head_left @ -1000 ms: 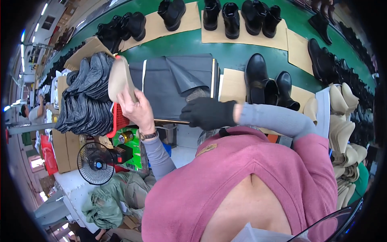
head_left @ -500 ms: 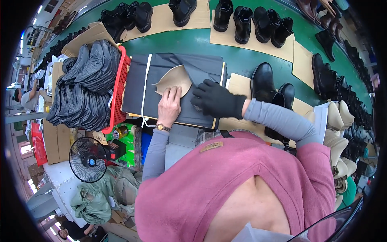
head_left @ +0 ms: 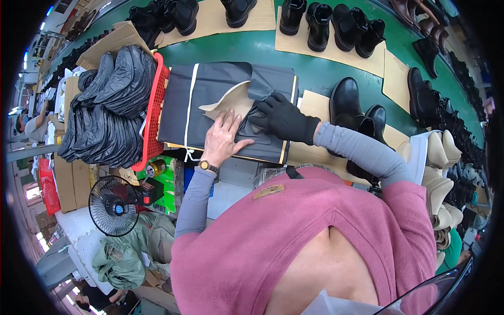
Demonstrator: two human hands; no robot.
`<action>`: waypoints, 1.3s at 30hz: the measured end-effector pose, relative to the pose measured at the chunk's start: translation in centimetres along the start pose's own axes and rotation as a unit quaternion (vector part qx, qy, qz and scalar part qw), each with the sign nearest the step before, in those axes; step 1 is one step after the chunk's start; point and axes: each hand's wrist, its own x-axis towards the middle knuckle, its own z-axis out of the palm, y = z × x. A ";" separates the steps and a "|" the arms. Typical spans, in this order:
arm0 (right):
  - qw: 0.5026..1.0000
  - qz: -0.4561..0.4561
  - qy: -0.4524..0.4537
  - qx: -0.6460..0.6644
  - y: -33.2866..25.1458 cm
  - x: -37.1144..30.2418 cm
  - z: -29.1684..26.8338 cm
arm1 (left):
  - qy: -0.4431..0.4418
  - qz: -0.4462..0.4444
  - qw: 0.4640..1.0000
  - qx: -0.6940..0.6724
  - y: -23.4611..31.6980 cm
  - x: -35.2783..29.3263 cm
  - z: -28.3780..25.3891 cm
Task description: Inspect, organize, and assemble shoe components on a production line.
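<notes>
A stack of thin black sheets (head_left: 173,105) lies in front of me, with a white tie (head_left: 191,100) around its left part. On top rests a curved beige piece (head_left: 231,101), like stiff card or leather, its far edge lifted. My bare left hand (head_left: 223,137) lies on its near edge, fingers stretched and thumb spread onto the black sheets. My right hand (head_left: 283,119), in a black glove, is closed on the gathered top black sheet (head_left: 261,89) just right of the beige piece. Its fingertips are partly lost against the black.
A red basket (head_left: 156,113) with bundled black plastic bags (head_left: 113,115) stands at the left. Black boots (head_left: 344,100) stand to the right, and more line cardboard on the green table (head_left: 236,50). A black fan (head_left: 114,206) and beige shoe forms (head_left: 438,173) are nearby.
My right hand has drawn the black sheet up against the beige piece, bunching it. My left hand has slid slightly nearer me, its thumb now spread out to the right.
</notes>
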 end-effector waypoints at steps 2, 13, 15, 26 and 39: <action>1.000 -0.009 0.017 -0.004 -0.4 1.0 -0.8 | 0.024 0.009 1.000 0.004 -0.7 -0.5 1.0; 0.998 -0.027 -0.022 0.045 -1.7 0.2 -0.9 | 0.083 -0.089 0.977 -0.173 -5.0 3.9 0.3; 0.998 -0.041 0.017 0.034 -2.1 1.4 -0.3 | 0.066 -0.132 0.959 -0.241 -6.3 4.6 0.1; 0.951 0.057 0.295 0.072 0.6 9.2 1.6 | 0.084 -0.062 0.988 -0.114 -2.7 6.2 -6.0; 0.943 0.181 0.280 0.024 -6.2 4.9 -2.8 | 0.109 -0.146 0.881 -0.436 -2.4 11.1 -6.0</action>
